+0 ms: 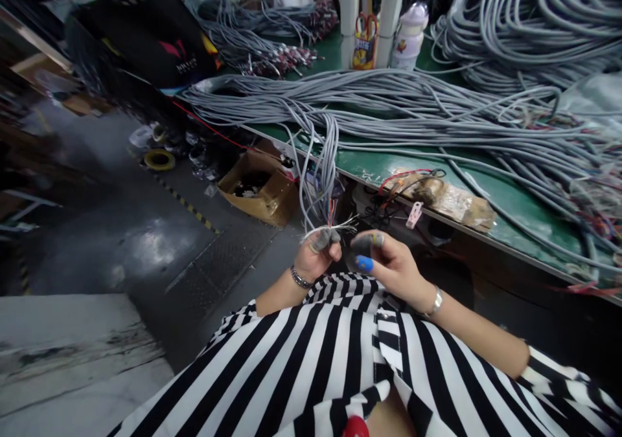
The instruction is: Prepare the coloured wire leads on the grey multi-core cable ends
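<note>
My left hand (318, 254) is closed on the stripped end of a grey cable, with grey covers on its fingers. Thin coloured wires (332, 212) and a fan of pale strands (346, 225) stick out above its fingertips. Several grey cables (326, 165) hang over the bench edge down to this hand. Just to the right is my right hand (389, 261), its thumb in a blue cover and its finger in a grey one. The thumb and fingers are apart, and I see nothing between them.
Long grey cables (389, 100) lie across the green bench (362, 165), with a thick coil (525, 22) at the back right. A taped block (457, 205) sits at the front edge. Scissors (367, 29) and a bottle (409, 39) stand behind. Below is a cardboard box (276, 201).
</note>
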`<action>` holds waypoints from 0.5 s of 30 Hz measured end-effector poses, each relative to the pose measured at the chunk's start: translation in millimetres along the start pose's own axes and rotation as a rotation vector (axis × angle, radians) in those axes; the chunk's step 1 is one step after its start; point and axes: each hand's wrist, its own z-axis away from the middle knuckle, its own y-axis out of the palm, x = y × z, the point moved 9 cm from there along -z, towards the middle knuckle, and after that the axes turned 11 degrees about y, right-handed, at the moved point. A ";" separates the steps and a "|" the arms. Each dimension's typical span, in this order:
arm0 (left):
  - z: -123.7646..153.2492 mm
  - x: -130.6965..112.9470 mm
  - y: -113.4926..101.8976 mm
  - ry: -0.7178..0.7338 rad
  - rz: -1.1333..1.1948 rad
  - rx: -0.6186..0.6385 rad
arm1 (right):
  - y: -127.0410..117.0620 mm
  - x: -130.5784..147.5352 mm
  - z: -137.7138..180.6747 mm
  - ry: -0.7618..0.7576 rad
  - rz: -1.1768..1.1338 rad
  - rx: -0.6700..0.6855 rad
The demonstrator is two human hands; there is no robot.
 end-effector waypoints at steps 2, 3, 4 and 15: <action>3.1 9.6 7.0 -0.025 -0.028 0.074 | -3.6 17.4 -2.3 -0.160 0.213 -0.148; 4.9 15.1 9.9 -0.050 -0.034 0.112 | -2.7 20.3 -5.3 -0.197 0.275 -0.171; 6.5 19.9 11.8 -0.073 -0.039 0.142 | -1.1 20.5 -8.7 -0.218 0.310 -0.166; 14.0 47.7 29.2 -0.427 -0.364 0.564 | -20.7 -63.6 11.8 0.316 -0.207 0.409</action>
